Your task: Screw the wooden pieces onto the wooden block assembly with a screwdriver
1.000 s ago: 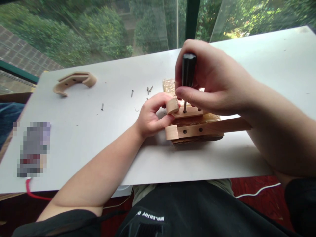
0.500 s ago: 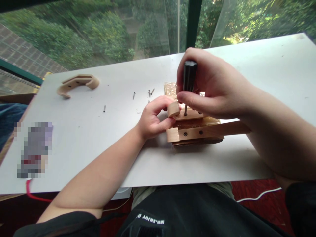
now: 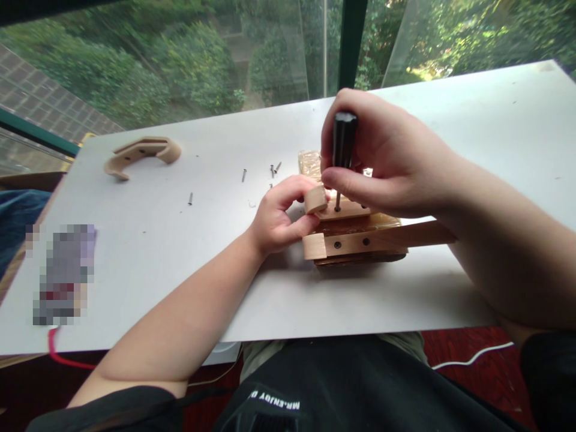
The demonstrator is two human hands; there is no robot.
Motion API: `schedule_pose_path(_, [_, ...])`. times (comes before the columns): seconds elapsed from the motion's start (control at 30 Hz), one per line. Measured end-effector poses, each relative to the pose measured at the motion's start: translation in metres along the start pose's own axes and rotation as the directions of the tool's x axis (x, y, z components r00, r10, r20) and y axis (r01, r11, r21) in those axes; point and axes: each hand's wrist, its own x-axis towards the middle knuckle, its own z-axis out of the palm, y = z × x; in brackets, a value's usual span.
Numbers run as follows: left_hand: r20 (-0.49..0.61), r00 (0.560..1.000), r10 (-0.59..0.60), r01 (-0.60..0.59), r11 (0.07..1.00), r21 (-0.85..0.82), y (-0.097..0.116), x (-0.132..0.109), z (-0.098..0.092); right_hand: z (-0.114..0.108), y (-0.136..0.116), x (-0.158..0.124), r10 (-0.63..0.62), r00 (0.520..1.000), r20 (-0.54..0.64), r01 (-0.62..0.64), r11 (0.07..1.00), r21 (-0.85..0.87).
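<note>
My right hand (image 3: 378, 156) is closed around the black handle of a screwdriver (image 3: 344, 139), held upright. Its shaft reaches down to a hole in a pale wooden piece (image 3: 347, 209). My left hand (image 3: 283, 213) pinches the rounded end of that piece between thumb and fingers. Nearer me lies a wooden strip (image 3: 387, 239) with a rounded block at its left end and two dark screw heads in it. Both wooden parts rest on a block wrapped in shiny brown tape (image 3: 360, 260). My right hand hides part of the far side.
Several loose screws (image 3: 244, 175) lie on the white table (image 3: 216, 144) left of the work. A curved wooden piece (image 3: 144, 153) with two holes is at the far left. A pixelated object (image 3: 67, 270) lies near the left edge, beside a red cord (image 3: 56, 354). Windows border the back.
Almost nothing differs. The screwdriver handle and right hand have shifted very slightly left; the left hand keeps its hold on the wooden piece.
</note>
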Motion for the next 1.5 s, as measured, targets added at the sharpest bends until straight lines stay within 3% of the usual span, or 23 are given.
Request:
schedule_pose_path(1.17, [-0.007, 1.0, -0.016, 0.015, 1.0, -0.027, -0.0008, -0.0003, 0.0012, 0.0011, -0.0004, 0.001, -0.04, 0.999, -0.001, 0.039, 0.999, -0.03])
schedule_pose_path(1.5, [-0.009, 1.0, 0.016, -0.016, 0.998, 0.063, -0.0016, 0.0006, 0.0003, 0.0002, 0.001, 0.0004, -0.091, 0.996, -0.015, 0.091, 0.996, 0.01])
